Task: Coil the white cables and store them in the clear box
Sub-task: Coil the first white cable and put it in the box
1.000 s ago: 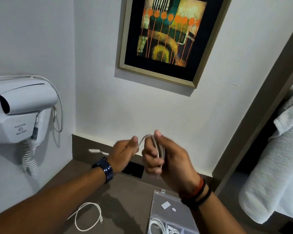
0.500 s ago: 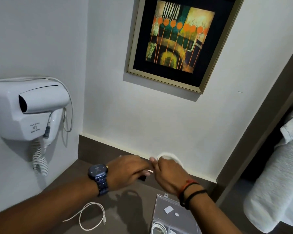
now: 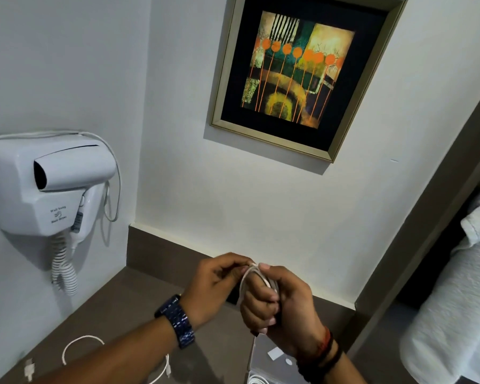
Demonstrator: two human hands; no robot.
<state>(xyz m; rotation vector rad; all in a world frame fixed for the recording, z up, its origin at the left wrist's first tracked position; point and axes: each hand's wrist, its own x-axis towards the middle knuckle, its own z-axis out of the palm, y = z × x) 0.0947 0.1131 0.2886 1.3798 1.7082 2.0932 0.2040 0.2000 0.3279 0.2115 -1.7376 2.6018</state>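
Note:
A white cable is looped in coils around the fingers of my right hand, which is closed on it above the counter. My left hand, with a dark watch on its wrist, pinches the cable's free end right beside the coil. Below my right wrist the clear box stands open at the bottom edge, with a coiled white cable partly visible inside. Another white cable lies loose on the brown counter, partly hidden under my left forearm, its plug at the bottom left.
A white wall-mounted hair dryer with a spiral cord hangs on the left wall. A framed painting hangs above the counter. White towels hang at the right beyond a dark door frame. A dark wall socket sits behind my hands.
My view has tilted and shifted, so the hair dryer and painting sit further right. My hands stayed together; the left hand brought the free end over to the coil on my right hand.

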